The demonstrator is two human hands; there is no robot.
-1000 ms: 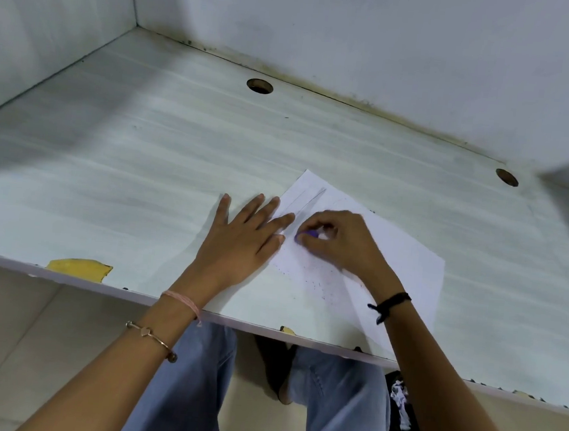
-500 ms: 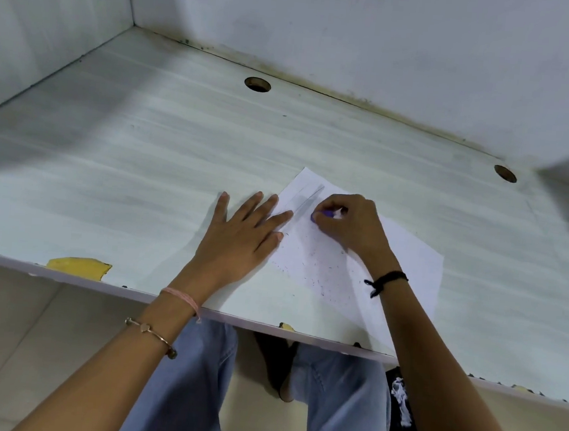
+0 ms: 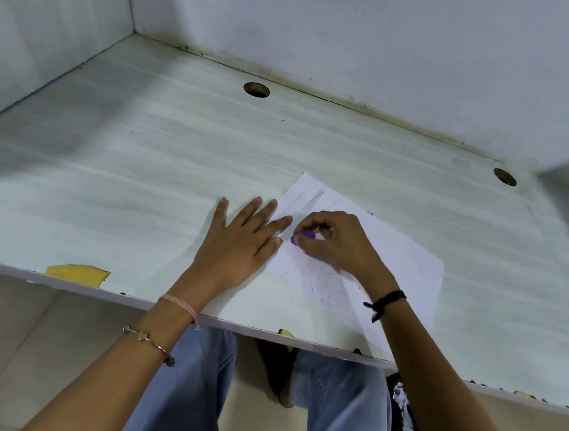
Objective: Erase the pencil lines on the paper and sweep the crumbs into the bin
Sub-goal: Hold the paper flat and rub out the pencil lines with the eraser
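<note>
While your left arm reaches in from the lower left, a yellow patch (image 3: pixel 76 274) shows at the near edge of the desk (image 3: pixel 125 167). A thin bracelet (image 3: pixel 148 339) and a pink thread (image 3: pixel 180 304) circle that wrist. Your left hand (image 3: pixel 239 245) lies flat on the desk with its fingers straight and spread, and the fingertips nearest the sheet rest on the paper's left edge, pinning it. Beyond them, by the back wall, is a round hole (image 3: pixel 256 90) in the desktop.

Faint grey pencil lines (image 3: pixel 306 200) run near the far left corner of the paper (image 3: pixel 403 256); they are blurred, so you cannot count them. Just this side of them sits the purple eraser (image 3: pixel 301 237), of which only a sliver shows, so its shape stays hidden. Your right hand (image 3: pixel 335 244) curls round it, pinching it between thumb and fingers. Its tip seems to be down on the sheet, though the contact itself is hard to make out. The two hands are just beside each other, with a narrow gap between them.

Dark crumbs (image 3: pixel 318 280) speckle the paper on your side of the hands, and some run under your right forearm. The sheet lies at an angle, and its near corner, partly covered by that arm, reaches the desk's front edge. A black band (image 3: pixel 385 301) wraps the right wrist. Farther right is a second hole (image 3: pixel 505 177). Below the desk, by your right knee, a dark object with white marks (image 3: pixel 400 407) is cut off by the arm; what it is cannot be told.
</note>
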